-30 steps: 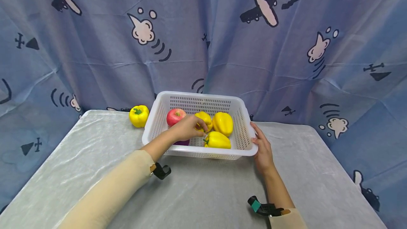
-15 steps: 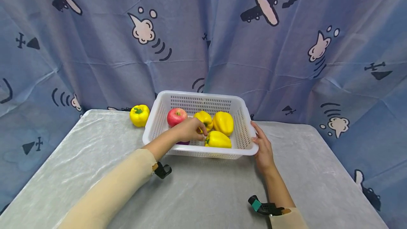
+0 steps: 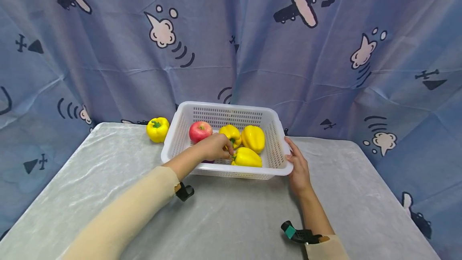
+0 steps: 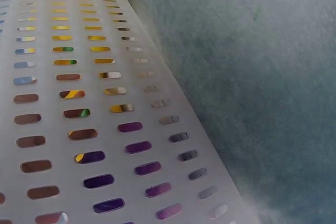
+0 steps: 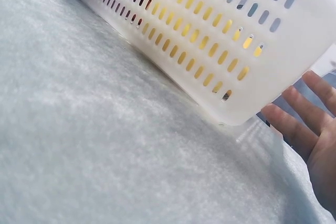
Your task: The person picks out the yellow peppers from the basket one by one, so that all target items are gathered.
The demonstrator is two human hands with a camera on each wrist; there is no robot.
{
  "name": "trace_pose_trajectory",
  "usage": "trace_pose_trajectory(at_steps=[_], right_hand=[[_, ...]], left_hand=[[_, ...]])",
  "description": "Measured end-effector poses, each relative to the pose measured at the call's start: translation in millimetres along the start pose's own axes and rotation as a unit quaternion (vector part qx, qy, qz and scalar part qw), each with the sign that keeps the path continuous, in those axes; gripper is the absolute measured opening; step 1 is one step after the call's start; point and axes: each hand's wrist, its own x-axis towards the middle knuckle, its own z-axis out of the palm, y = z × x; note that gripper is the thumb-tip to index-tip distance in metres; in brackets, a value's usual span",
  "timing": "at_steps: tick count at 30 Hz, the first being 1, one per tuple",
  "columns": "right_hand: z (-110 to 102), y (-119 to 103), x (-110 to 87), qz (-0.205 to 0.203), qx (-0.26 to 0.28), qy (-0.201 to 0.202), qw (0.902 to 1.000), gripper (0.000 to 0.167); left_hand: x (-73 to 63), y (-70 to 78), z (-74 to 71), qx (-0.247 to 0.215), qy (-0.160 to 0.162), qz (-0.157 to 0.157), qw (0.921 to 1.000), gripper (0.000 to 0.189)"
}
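Note:
A white perforated plastic basket [image 3: 252, 171] holds three yellow bell peppers and a red apple [image 3: 200, 131]. My left hand [image 3: 213, 147] reaches over its front rim, fingers bent down beside the stem of the front pepper [image 3: 248, 157]; whether they pinch anything I cannot tell. Behind those fingers sits the middle pepper [image 3: 231, 133], with the right pepper [image 3: 254, 139] beside it. A purple thing [image 3: 208, 161] is mostly hidden under the hand, and shows through the slots in the left wrist view. My right hand [image 3: 299, 171] touches the basket's right end, fingers fairly straight.
Another yellow bell pepper [image 3: 157, 129] stands on the table outside the basket, close to its left end. A pale grey cloth [image 3: 231, 212] covers the table. Right behind the back edge hangs a blue patterned curtain [image 3: 202, 83].
Almost nothing moves: the left hand shifts only slightly by the front pepper's stem, and the right hand stays at the basket's end. The head view tilts down a little.

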Motion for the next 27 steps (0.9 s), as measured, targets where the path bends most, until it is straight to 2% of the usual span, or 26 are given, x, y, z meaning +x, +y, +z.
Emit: trace_pose_trajectory(at_steps=[9,22,27], right_hand=[[-0.3,-1.5,-1.4,-0.010,0.003,-0.003,0.9999,0.059],[0.8,-0.4,-1.1,-0.024,0.007,-0.006,0.9997,0.059],[0.8,-0.3,-1.3,-0.030,0.011,-0.006,0.9995,0.059]], left_hand=[[-0.3,1.7,0.0,-0.002,0.016,0.012,0.9998,0.006],[-3.4,4.4,-2.8,-0.091,0.059,0.041,0.9933,0.011],[-4.6,7.0,-3.3,-0.112,0.066,0.038,0.9908,0.013]])
